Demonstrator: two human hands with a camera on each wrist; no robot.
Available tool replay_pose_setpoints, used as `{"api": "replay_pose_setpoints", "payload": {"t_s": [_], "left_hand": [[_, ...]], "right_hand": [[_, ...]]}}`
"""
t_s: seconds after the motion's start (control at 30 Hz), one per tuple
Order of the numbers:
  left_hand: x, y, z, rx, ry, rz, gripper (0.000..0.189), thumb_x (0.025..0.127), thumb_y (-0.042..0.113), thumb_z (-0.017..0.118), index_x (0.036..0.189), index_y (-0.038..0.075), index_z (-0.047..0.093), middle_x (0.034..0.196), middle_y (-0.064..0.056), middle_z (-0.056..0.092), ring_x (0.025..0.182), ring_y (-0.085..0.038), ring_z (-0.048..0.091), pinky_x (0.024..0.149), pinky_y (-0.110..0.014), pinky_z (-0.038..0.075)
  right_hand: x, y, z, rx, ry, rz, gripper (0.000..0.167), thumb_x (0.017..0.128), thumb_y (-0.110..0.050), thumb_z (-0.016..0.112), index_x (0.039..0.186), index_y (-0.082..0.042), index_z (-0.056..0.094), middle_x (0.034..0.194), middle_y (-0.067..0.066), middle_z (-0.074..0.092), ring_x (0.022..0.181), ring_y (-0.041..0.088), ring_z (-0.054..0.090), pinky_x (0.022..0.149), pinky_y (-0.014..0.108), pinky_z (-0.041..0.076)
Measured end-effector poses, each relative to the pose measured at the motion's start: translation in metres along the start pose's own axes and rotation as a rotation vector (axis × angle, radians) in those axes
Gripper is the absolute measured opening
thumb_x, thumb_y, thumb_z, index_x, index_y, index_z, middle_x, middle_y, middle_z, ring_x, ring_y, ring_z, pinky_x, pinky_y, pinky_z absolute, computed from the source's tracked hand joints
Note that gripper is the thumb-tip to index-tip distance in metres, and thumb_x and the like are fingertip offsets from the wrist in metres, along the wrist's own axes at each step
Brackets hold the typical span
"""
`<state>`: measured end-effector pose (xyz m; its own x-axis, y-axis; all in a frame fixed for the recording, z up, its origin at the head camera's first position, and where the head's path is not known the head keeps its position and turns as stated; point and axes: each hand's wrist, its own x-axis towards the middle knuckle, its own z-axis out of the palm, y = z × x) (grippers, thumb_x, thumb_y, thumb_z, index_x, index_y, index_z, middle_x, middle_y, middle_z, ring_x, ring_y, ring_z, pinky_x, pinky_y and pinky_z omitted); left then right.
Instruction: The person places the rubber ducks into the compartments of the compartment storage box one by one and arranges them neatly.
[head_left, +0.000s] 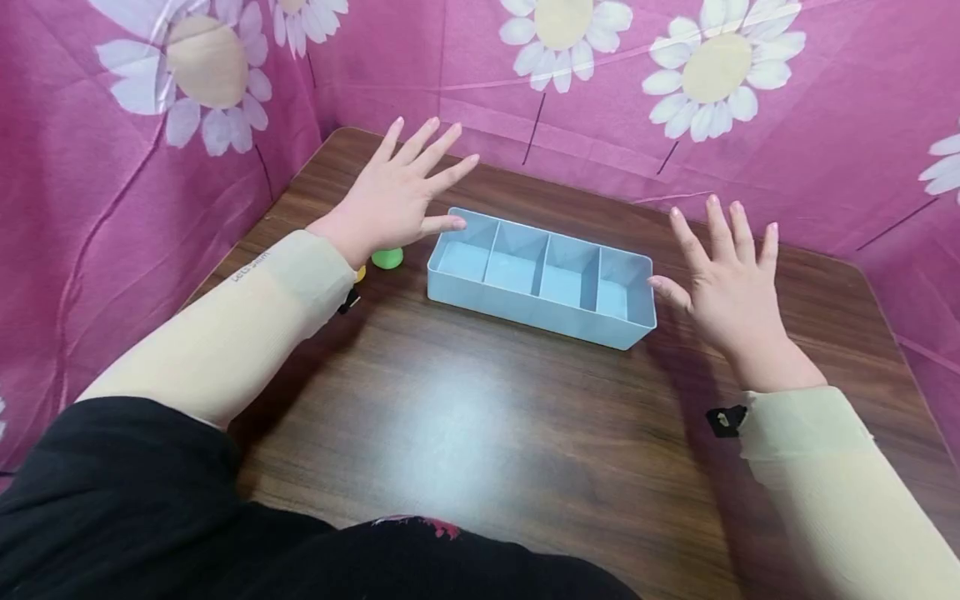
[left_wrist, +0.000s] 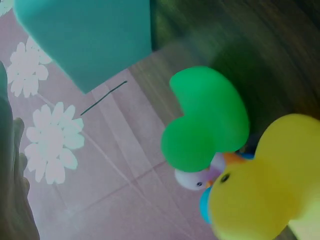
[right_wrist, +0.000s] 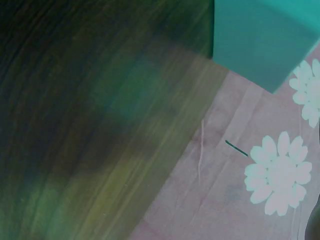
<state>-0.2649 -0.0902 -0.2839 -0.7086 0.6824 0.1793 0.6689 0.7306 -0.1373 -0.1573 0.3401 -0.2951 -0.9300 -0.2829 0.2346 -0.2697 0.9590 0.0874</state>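
My left hand (head_left: 390,196) is held over the table with its fingers spread, its thumb overlapping the left end of a light blue divided tray (head_left: 525,312) in the head view. On the other side, my right hand (head_left: 731,300) is also spread wide, thumb tip right by the tray's right end. Neither hand holds anything. Thin walls split the tray into several compartments in a row. Beneath my left wrist, the left wrist view shows a green rubber duck (left_wrist: 225,110), a yellow rubber duck (left_wrist: 280,175) and a small pale purple duck (left_wrist: 192,179), partly hidden behind them.
A bit of blue (left_wrist: 204,205) shows behind the yellow duck. The dark wood table (head_left: 465,417) carries the tray towards its back. Pink cloth with white daisies (head_left: 562,125) hangs around the table's back and sides.
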Motion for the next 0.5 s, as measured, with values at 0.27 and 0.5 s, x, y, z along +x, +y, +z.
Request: {"api": "replay_pose_setpoints", "payload": {"t_s": [0.27, 0.5], "left_hand": [[-0.003, 0.003, -0.002, -0.058, -0.073, -0.026, 0.081, 0.093, 0.076, 0.023, 0.159, 0.03, 0.015, 0.165, -0.006, -0.002, 0.149, -0.028, -0.011, 0.11, -0.049, -0.021], [-0.018, -0.004, -0.014, -0.147, -0.034, -0.082, 0.075, 0.096, 0.071, 0.024, 0.159, 0.033, 0.012, 0.165, -0.003, -0.007, 0.148, -0.027, -0.013, 0.11, -0.05, -0.02]], "right_hand": [[-0.002, -0.001, -0.004, 0.028, -0.021, 0.013, 0.08, 0.097, -0.047, 0.059, 0.16, -0.027, 0.014, 0.163, 0.018, 0.004, 0.148, 0.038, -0.002, 0.109, 0.064, -0.012], [-0.012, -0.006, -0.009, 0.193, -0.016, 0.046, 0.074, 0.1, -0.047, 0.052, 0.16, -0.024, 0.016, 0.162, 0.02, 0.01, 0.148, 0.04, 0.0, 0.11, 0.064, -0.009]]}}
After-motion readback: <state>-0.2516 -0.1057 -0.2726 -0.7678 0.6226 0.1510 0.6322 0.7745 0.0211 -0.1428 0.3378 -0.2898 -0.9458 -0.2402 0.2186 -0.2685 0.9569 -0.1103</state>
